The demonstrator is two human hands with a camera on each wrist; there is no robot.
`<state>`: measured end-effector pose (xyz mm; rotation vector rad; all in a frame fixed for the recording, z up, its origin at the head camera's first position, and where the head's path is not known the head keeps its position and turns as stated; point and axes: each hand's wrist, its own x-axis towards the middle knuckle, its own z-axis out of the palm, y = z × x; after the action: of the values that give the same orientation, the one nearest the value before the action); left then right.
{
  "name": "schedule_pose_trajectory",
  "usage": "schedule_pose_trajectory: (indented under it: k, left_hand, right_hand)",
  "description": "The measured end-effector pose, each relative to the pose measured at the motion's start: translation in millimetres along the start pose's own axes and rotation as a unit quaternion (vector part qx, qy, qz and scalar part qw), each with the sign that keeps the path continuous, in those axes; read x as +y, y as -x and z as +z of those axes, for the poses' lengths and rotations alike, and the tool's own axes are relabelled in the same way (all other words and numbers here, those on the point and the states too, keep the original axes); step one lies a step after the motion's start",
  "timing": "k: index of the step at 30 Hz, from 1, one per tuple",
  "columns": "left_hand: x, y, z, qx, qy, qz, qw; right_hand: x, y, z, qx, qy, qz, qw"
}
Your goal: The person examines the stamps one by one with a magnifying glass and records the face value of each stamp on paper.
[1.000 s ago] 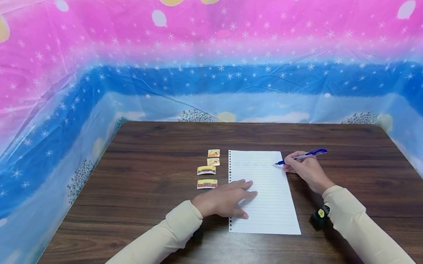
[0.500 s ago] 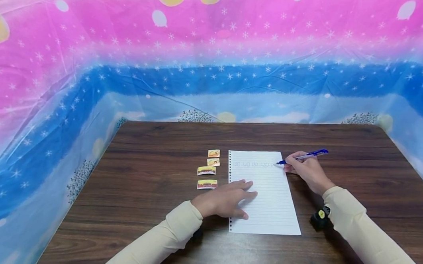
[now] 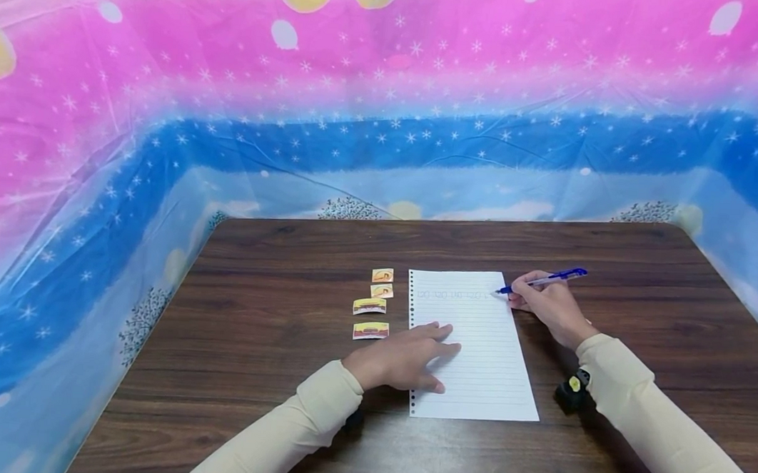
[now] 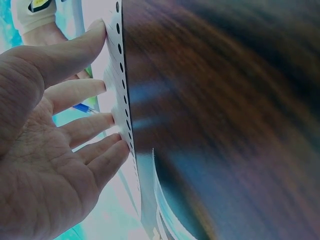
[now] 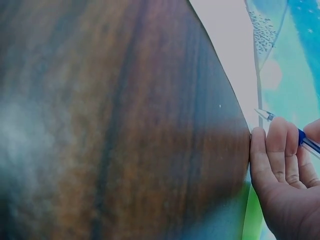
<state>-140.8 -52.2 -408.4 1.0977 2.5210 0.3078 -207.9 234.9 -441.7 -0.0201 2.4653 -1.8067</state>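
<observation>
A sheet of lined paper [image 3: 469,355] with punched holes down its left edge lies on the table. Faint handwriting runs along one line near its top. My right hand [image 3: 550,306] pinches a blue pen [image 3: 560,274], its tip at the right end of that writing; in the right wrist view the pen [image 5: 311,144] points toward the paper [image 5: 235,45]. My left hand [image 3: 408,356] rests on the paper's left side, fingers spread. From the left wrist view, that hand's fingertips [image 4: 102,86] touch the sheet beside the holes.
Left of the paper lie several small printed cards: two orange ones, the upper card [image 3: 383,274] among them, and two yellow-and-red ones, such as the lower card [image 3: 370,330]. The brown wooden table [image 3: 252,315] meets a patterned pink and blue cloth [image 3: 358,142] behind.
The pen shifts very slightly at the end of the written line, and a little more writing shows there. My left hand and the cards stay put.
</observation>
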Motion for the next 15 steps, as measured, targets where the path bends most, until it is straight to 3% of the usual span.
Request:
schedule_pose_trajectory:
  k: [15]
  left_hand:
    - [0.5,0.4,0.2,0.000,0.003,-0.002,1.0000]
  right_hand:
    - [-0.8,2.4,-0.1,0.000,0.000,-0.007,1.0000]
